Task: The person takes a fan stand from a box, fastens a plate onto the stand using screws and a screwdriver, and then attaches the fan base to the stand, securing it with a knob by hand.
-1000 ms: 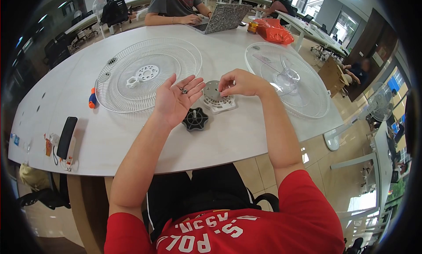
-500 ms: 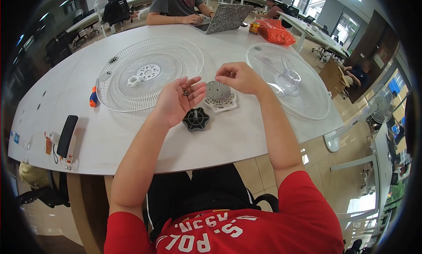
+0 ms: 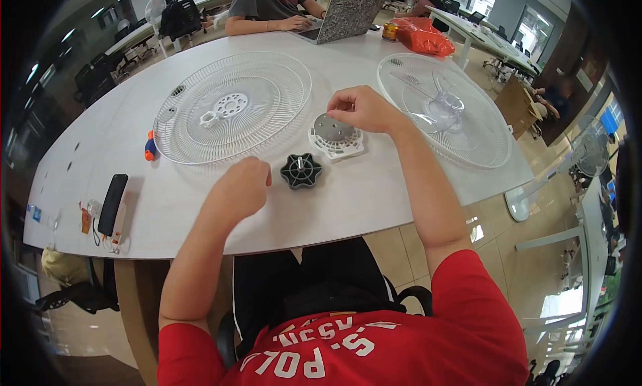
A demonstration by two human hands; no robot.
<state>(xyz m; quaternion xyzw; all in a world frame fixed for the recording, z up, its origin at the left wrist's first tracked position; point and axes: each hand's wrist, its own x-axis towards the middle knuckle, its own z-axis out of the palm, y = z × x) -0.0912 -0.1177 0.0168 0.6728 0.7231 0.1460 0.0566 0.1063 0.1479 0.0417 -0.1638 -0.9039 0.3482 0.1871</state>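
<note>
My left hand (image 3: 239, 191) is curled closed above the front part of the table, palm turned down and inward, so its contents are hidden. To its right lies a black star-shaped knob (image 3: 301, 171) with a pale stem standing up in its centre. My right hand (image 3: 364, 110) pinches its thumb and fingers together at the upper edge of a round grey metal motor cover (image 3: 333, 127). Anything small between those fingertips is too tiny to make out. Beneath the cover is a white slotted housing (image 3: 344, 149), resting on the table.
A white fan grille (image 3: 267, 135) lies to the left, another grille (image 3: 478, 155) with transparent fan blades (image 3: 445, 105) to the right. An orange-and-blue tool (image 3: 150, 147) and a black oblong object (image 3: 112, 205) are farther left. Across the table (image 3: 167, 215), a person uses a laptop (image 3: 348, 20).
My left hand has moved down and left and closed; earlier its palm was open with small dark pieces in it. My right fingertips have come to the metal cover. The view has shifted slightly.
</note>
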